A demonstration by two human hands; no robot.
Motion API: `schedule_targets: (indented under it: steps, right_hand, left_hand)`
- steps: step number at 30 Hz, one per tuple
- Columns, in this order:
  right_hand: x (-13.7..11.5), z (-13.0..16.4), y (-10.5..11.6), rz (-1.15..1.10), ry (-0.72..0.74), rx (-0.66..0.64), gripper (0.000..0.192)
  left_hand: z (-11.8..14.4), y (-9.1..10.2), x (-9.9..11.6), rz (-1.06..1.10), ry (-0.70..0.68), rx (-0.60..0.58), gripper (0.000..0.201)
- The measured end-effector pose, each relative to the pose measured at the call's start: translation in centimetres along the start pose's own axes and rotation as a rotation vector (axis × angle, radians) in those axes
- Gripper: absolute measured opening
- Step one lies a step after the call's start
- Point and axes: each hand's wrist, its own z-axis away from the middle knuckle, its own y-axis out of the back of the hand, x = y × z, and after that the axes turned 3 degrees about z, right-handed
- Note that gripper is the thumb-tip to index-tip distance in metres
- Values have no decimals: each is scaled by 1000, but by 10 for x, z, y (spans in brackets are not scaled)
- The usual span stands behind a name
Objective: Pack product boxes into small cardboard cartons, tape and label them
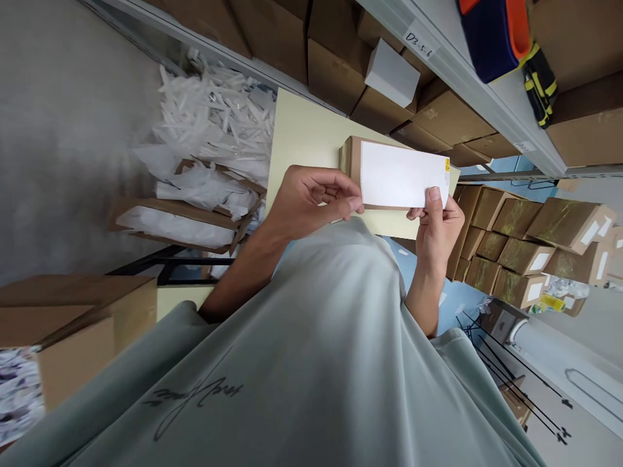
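Note:
A flat white rectangular card with a small yellow mark at its right end lies over a brown cardboard box on the pale yellow tabletop. My right hand grips the card's lower right corner, thumb on top and fingers beneath. At the lower left corner of the card is my left hand, its fingers curled and thumb pressed toward the index finger. A thin pale edge shows under that thumb, but what it pinches is too small to name.
White packing scraps are heaped on the left, beside an open carton. Brown boxes line the shelf behind the table. Black-and-yellow tools lie on the upper shelf. Stacked taped cartons stand at the right.

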Motion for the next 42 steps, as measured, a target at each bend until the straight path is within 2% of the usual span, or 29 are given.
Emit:
schedule_targets:
  steps: [5, 9, 14, 17, 20, 24, 31, 34, 37, 40, 42]
  right_hand:
    - [-1, -5, -3, 6, 8, -10, 53]
    - [10, -12, -8, 29, -26, -55, 55]
    - [28, -18, -19, 309, -72, -143, 56]
    - [19, -11, -19, 355, 52, -120, 47]
    - [-1, 0, -16, 271, 137, -204, 36]
    - [-17, 9, -16, 227, 139, -287, 27]
    - [-5, 10, -23, 199, 82, -243, 20]
    - [3, 8, -15, 164, 53, -188, 19]
    - [12, 8, 0, 157, -30, -115, 23]
    - [22, 14, 12, 120, -104, -7, 27]
    - [26, 21, 15, 68, -131, 87, 27]
  left_hand:
    - [-7, 2, 1, 29, -13, -2, 31]
    - [-12, 0, -3, 14, -42, -2, 36]
    - [-18, -5, -14, 1, -67, 6, 35]
    - [-21, -10, -20, -21, -62, 26, 34]
    - [-21, -14, -24, -44, -58, 26, 28]
    - [-19, -19, -24, -71, -71, 10, 19]
    - [-13, -18, -27, -144, -34, 8, 9]
    - [-17, -6, -47, -238, 4, 75, 6]
    - [-21, 17, -82, -346, 66, 140, 9]
    - [-21, 54, -121, -425, 198, 182, 11]
    - [-20, 84, -142, -422, 306, 261, 11]
